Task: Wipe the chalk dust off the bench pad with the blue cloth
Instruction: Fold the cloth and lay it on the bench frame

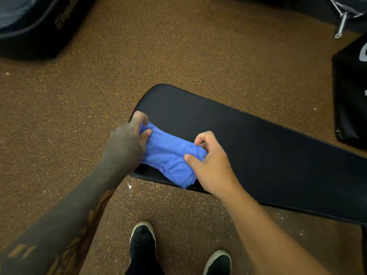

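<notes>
A long black bench pad (258, 147) runs from the centre of the view off to the right. The blue cloth (170, 153) lies bunched on its near left end, with one corner hanging over the front edge. My left hand (127, 143) pinches the cloth's left end near the pad's rounded tip. My right hand (210, 165) grips the cloth's right end between thumb and curled fingers. The pad's surface looks dark and even; no chalk marks show on it. A few white specks lie on the floor beside the pad.
Brown speckled rubber floor (59, 135) surrounds the bench. A dark padded object (35, 22) lies at the top left, a black box (351, 92) stands at the right edge, and a metal leg (341, 24) shows at the top right. My two black shoes (143, 241) stand below the pad.
</notes>
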A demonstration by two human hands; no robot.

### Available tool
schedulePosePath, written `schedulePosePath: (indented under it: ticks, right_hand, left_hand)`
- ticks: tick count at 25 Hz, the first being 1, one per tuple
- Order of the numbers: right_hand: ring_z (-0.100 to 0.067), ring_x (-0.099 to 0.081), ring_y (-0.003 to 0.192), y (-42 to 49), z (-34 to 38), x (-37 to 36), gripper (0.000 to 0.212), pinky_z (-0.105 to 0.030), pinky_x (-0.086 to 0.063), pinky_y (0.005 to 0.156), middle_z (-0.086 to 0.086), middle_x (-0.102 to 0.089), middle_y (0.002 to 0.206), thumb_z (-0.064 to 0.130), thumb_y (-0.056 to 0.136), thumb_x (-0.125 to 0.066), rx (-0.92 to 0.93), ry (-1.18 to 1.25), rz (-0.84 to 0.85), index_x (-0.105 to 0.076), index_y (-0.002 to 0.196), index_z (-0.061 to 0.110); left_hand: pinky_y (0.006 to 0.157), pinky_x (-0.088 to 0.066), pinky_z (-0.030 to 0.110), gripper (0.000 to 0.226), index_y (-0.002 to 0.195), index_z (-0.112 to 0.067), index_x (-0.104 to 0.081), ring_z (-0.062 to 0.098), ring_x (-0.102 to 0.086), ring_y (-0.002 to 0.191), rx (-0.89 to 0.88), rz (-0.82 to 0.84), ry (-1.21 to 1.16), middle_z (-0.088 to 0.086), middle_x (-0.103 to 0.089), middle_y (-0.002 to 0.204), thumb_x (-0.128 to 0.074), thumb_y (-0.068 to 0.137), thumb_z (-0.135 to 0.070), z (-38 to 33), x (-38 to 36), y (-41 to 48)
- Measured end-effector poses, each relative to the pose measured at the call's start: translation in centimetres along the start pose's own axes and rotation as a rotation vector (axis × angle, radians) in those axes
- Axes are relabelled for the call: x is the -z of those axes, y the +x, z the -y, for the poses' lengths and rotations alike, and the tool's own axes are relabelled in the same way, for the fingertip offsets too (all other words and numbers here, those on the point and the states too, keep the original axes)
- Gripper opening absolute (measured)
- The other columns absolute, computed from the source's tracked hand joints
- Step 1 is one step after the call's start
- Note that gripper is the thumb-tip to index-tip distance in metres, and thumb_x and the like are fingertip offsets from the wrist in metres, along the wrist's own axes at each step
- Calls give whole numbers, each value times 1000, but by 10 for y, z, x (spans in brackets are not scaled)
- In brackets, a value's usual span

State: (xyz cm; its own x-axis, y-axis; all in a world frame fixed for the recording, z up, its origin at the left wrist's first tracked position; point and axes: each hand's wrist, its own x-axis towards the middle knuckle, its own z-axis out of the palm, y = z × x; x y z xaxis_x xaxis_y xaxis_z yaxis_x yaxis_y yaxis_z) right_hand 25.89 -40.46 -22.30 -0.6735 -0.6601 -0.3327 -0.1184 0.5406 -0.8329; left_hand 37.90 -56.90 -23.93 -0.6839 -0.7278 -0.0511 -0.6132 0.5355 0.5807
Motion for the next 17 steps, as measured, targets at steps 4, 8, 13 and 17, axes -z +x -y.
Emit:
schedulePosePath:
  ticks: [4, 8, 13, 17]
  right_hand:
    - [-6, -51, 81, -2, -8, -12, 24, -14, -42, 68, 3, -45, 98, -6, 82, -56, 175, -258, -73, -53, 79, 18]
    - [-3, -50, 84, -6, -15, -18, 12, -8, -40, 69, 4, -42, 104, 13, 78, -72, 144, -262, -50, -63, 85, 18]
    - [0, -46, 74, -4, -13, -16, 33, 1, -35, 64, 3, -39, 101, 3, 78, -72, 6, -239, -112, -66, 106, 18]
    - [-6, -46, 67, -3, -6, -12, 42, -5, -38, 57, 1, -42, 95, -9, 84, -49, -58, -192, -91, -66, 107, 22]
  left_hand:
    - [68, -48, 43, 12, 95, -22, -57, 26, -55, 76, -92, 115, 17, 0, -57, 82, -55, 96, -10, 15, -3, -10]
    - [68, -42, 28, 25, 114, -18, -70, 13, -45, 76, -133, 177, 25, 1, -50, 89, -70, 89, -14, 28, 2, -19]
    - [68, -34, 23, 70, 125, -18, -66, 15, -46, 84, -28, 222, 39, 0, -52, 96, -92, 61, -29, 25, 10, -22]
    - [71, -36, 20, 77, 128, -18, -63, 13, -47, 87, -23, 186, 18, -3, -49, 98, -94, 58, -25, 21, 8, -24]
